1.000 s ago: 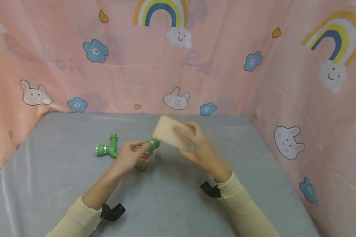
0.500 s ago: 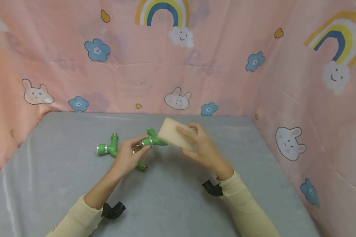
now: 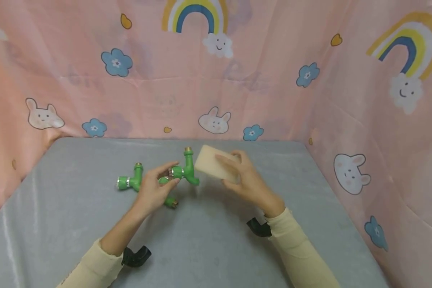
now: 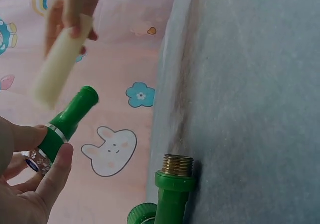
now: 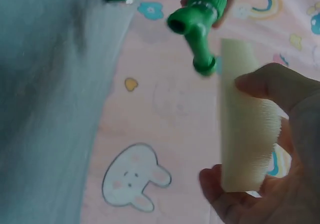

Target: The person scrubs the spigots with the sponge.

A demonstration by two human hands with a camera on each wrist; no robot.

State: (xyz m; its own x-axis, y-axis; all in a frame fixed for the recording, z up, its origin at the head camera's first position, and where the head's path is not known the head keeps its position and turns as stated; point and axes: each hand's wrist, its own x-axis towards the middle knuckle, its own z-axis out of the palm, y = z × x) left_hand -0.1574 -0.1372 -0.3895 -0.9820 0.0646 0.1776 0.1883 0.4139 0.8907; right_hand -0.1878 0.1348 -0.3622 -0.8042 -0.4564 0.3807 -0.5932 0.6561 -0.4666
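- Gripping the tap (image 3: 190,170) by its knob, the left hand (image 3: 152,194) lies just left of it in the head view; we see thumb and fingers pinching that knob from two sides.
- Right of the tap, we find the right hand (image 3: 252,184) pinching a cream sponge (image 3: 210,161), which stands tilted just beside the tap.
- Left of the tap, we see a second tap (image 3: 134,182) lying on the grey table (image 3: 216,244); nearer the person than the tap, a green piece (image 3: 171,202) with a brass end is partly hidden by the left hand.
- Also nearer the person, we notice two black elbows (image 3: 138,257) by the sleeves (image 3: 302,252); behind the tap hangs a pink cloth (image 3: 147,96).
- In the left wrist view, we see thumb and fingertips pinching the tap's knob, the sponge blurred above the tap, and a brass-threaded tap (image 4: 171,196) to its lower right; we cannot tell which of the lying ones this is.
- In the right wrist view, we see the sponge right of and below the tap, pinched between thumb and fingers, with a narrow gap between sponge and tap.
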